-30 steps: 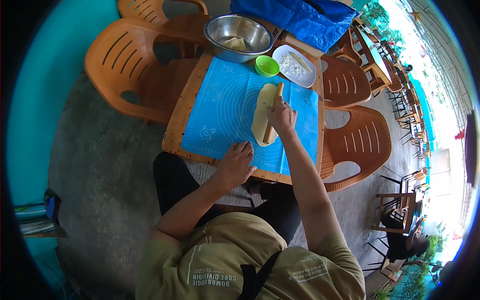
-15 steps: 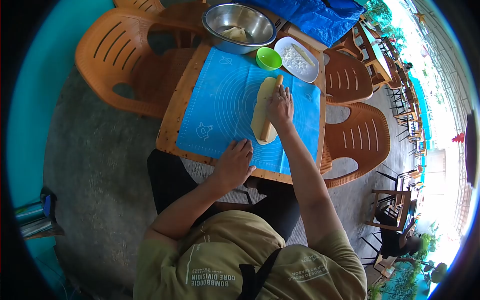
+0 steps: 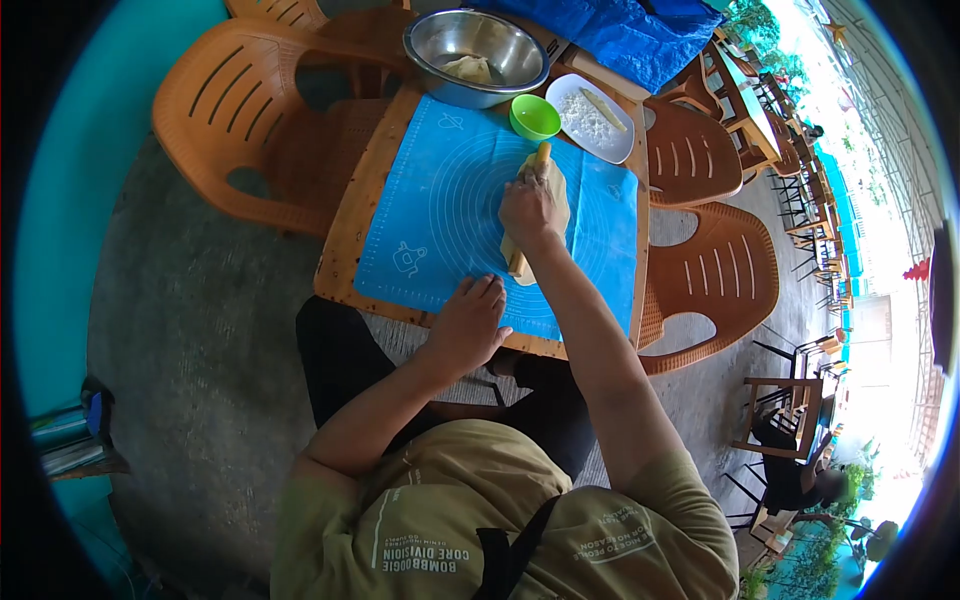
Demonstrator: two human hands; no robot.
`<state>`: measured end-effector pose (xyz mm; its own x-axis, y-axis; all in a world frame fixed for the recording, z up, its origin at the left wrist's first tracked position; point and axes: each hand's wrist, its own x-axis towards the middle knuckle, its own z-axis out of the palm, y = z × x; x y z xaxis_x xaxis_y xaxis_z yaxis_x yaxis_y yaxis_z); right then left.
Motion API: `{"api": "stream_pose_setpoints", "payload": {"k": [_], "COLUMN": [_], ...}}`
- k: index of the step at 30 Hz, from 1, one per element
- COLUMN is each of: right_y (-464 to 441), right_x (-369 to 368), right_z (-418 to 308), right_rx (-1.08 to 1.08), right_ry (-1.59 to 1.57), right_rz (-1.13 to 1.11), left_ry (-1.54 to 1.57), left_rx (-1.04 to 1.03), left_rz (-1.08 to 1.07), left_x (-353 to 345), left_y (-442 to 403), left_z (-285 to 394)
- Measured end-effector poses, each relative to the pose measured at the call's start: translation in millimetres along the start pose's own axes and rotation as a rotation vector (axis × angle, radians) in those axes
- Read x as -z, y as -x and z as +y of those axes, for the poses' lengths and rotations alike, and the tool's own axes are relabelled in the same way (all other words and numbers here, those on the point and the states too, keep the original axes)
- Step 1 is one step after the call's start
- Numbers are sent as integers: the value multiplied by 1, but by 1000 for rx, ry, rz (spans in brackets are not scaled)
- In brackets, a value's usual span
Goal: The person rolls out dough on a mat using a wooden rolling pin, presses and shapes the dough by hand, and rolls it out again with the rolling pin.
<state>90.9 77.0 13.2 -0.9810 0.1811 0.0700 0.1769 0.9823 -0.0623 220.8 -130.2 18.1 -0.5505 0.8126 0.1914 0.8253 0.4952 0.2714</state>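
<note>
A flattened sheet of pale dough [image 3: 561, 200] lies lengthwise on the blue silicone mat [image 3: 405, 205], which is printed with circles and ruler marks. Across the dough's left side rests a wooden rolling pin [image 3: 517, 263], its far end pointing toward the green bowl. My right hand [image 3: 532, 210] is closed over the middle of the pin and hides that stretch of it. At the mat's near edge my left hand [image 3: 470, 316] lies flat with its fingers stretched out, apart from the dough.
A steel basin [image 3: 480, 92] with a lump of dough, a small green bowl [image 3: 535, 117] and a white plate [image 3: 625, 150] of flour with a pale stick on it stand at the table's far end. Behind them lies a blue plastic sheet [image 3: 640, 40]. Orange chairs [image 3: 225, 130] flank the table.
My right hand and the rolling pin have moved left across the dough, uncovering its right side. The fingers, laid out along the pin before, are now curled over it. My left hand stays put.
</note>
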Motion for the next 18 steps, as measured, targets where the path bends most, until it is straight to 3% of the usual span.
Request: {"api": "stream_pose_setpoints", "payload": {"k": [2, 6, 8, 12, 16, 18], "right_y": [-4, -7, -14, -6, -5, -8], "right_x": [-8, 6, 9, 3, 3, 17], "right_z": [-3, 14, 24, 33, 28, 25], "right_rx": [-65, 29, -110, -236, -170, -111], "right_ry": [-71, -146, -312, 32, 77, 215], "right_rz": [64, 110, 142, 90, 178, 37], "left_ry": [70, 77, 86, 76, 52, 48], "left_rx": [2, -7, 1, 6, 0, -9], "left_rz": [19, 67, 53, 30, 29, 25], "left_x": [-1, -1, -2, 1, -2, -2], "left_y": [1, 2, 2, 3, 2, 1], "left_z": [-2, -5, -4, -3, -5, -3]}}
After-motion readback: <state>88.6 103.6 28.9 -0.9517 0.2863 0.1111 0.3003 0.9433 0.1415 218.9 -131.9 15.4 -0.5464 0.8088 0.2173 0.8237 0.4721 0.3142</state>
